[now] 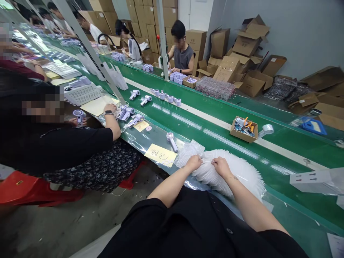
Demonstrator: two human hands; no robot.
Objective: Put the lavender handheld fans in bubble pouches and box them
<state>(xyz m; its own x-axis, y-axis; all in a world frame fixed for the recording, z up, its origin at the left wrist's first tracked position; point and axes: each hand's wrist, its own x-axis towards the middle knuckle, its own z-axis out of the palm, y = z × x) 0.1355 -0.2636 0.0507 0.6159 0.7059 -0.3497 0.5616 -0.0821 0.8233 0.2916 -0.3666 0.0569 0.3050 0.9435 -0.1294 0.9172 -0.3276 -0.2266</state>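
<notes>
A fanned stack of translucent white plastic bags point(242, 168) lies at the bench edge in front of me. My left hand point(194, 163) is closed in a pinch on the edge of a bag at the stack's left end. My right hand point(221, 166) pinches the same area from the other side, a short gap away. Whether both hold one single bag is hard to tell. Beside my left hand lies a clear bubble-wrap bag point(192, 148). A handheld fan point(172, 141) rests just beyond a yellow handwritten paper point(160, 154) to the left.
A green conveyor point(215, 132) runs across, carrying a small cardboard box point(243, 130) of tools and parts and a tape roll point(267, 129). At left a co-worker point(75, 143) handles several lilac fans point(126, 113). Another person point(182, 53) works across the belt. Cardboard boxes point(247, 46) pile up behind.
</notes>
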